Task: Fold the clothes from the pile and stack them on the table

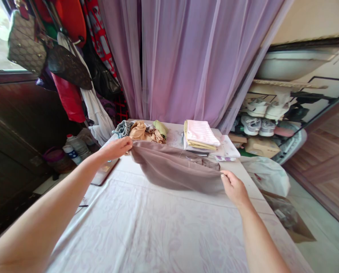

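A brown-grey piece of clothing (175, 170), perhaps trousers, is stretched sideways above the table; its exact kind I cannot make out. My left hand (120, 147) is closed on its upper left end. At its right end my right hand (234, 186) pinches the edge between thumb and fingers. The cloth sags between the hands, and its lower edge is blurred. Behind it sit a heap of crumpled clothes (137, 131) at the left and a stack of folded cloths (202, 133) at the right, pink-striped on top.
A patterned white tablecloth (146, 227) covers the table. A flat dark-edged device (105, 172) lies near the left edge. Bags (69, 64) hang at the left, and a purple curtain (183, 60) closes off the back. Shelves with shoes (257, 123) and a plastic bag (267, 174) stand to the right.
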Available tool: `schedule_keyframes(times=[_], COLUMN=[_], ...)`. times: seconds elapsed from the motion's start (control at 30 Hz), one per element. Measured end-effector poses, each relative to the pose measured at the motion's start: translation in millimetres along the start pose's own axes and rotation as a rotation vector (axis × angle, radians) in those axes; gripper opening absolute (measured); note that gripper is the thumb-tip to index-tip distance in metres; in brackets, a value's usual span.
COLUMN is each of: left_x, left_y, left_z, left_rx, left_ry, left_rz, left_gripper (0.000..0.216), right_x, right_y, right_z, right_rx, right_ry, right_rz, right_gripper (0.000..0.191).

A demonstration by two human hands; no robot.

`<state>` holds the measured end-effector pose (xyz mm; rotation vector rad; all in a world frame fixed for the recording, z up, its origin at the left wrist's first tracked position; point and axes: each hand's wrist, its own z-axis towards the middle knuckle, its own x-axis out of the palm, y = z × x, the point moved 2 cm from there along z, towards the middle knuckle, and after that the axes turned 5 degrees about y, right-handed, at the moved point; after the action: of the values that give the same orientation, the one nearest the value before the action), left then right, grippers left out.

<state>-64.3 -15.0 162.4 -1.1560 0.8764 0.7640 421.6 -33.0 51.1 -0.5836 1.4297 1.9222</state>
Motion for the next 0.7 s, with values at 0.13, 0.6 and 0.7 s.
schedule_keyframes(times=[0.13, 0.6, 0.7], left_x=[4, 17, 16], left_y=[-4, 14, 24], left_z=[4, -16, 18], left_rx=[0.021, -0.005, 0.038], left_ry=[0.019, 0.597, 0.422], left_rz=[0.049, 0.192, 0.272], left_gripper=[0.02, 0.034, 0.04], right_x=[-5, -14, -11], right_y=[-2, 5, 13], right_z=[-5, -12, 16], right_rx=[0.007, -0.1, -0.102], right_ry=[-0.023, 0.309, 0.226], right_rz=[-0.093, -0.056, -0.121], right_gripper=[0.038, 0.033, 0.033])
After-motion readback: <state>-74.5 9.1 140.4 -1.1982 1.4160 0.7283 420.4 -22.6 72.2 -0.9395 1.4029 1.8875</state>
